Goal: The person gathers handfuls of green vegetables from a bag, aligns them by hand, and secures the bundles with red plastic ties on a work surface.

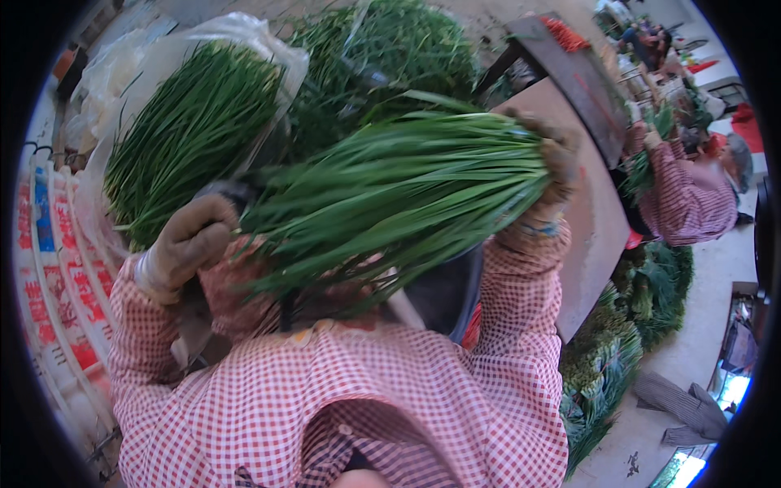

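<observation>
My right hand [556, 161], in a brown soiled work glove, grips a thick bunch of long, flat green leaves [403, 183] that look like garlic chives. The bunch is held by its pale stem ends, and its leaf tips fan out leftward over my lap. At left, my gloved left hand [194, 244] has its fingers curled in, close to the loose leaf tips. Whether it pinches a thin leaf is too small to tell. Beyond it, a clear plastic bag [287, 58] holds a pile of similar leaves [195, 134].
More loose greens [390, 55] lie ahead. To the right are a board [595, 244] and a dark wooden bench [567, 79] bearing red ties [564, 33]. Bundled greens [601, 366] lie on the floor. Another person [689, 189] handles greens. Printed sacking [67, 274] is at left.
</observation>
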Available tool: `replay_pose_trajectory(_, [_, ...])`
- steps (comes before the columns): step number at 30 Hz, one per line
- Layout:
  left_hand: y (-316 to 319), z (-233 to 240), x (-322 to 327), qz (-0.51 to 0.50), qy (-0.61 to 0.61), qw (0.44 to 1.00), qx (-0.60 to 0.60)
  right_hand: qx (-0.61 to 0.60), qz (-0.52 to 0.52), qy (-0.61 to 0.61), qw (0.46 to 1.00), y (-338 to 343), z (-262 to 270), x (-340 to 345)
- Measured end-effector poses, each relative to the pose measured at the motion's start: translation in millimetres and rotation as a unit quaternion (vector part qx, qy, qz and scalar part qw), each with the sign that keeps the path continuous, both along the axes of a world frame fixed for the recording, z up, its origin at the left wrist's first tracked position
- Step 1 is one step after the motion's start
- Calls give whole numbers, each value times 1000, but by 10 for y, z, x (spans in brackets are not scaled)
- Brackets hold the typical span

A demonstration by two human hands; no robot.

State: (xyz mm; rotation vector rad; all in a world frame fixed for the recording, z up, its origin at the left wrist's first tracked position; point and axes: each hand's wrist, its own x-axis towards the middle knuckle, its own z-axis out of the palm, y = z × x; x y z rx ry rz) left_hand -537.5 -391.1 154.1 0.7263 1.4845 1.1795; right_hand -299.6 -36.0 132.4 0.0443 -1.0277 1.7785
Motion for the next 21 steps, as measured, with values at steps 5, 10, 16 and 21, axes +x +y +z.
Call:
replay_pose_trajectory(5, [235, -208, 220, -264, 617, 727, -147, 150, -221, -287, 920, 688, 97, -341])
replay_pose_trajectory(10, [696, 63, 566, -359, 325, 866, 127, 135, 31, -202, 969, 499, -78, -1166])
replay_pose_trajectory(16, [1225, -105, 976, -205, -297, 920, 155, 326, -68, -149, 931, -41, 300, -1161])
replay_pose_trajectory(21, [1467, -305, 955, -27, -629, 738, 243, 620, -90, -124, 770, -578, 550, -897])
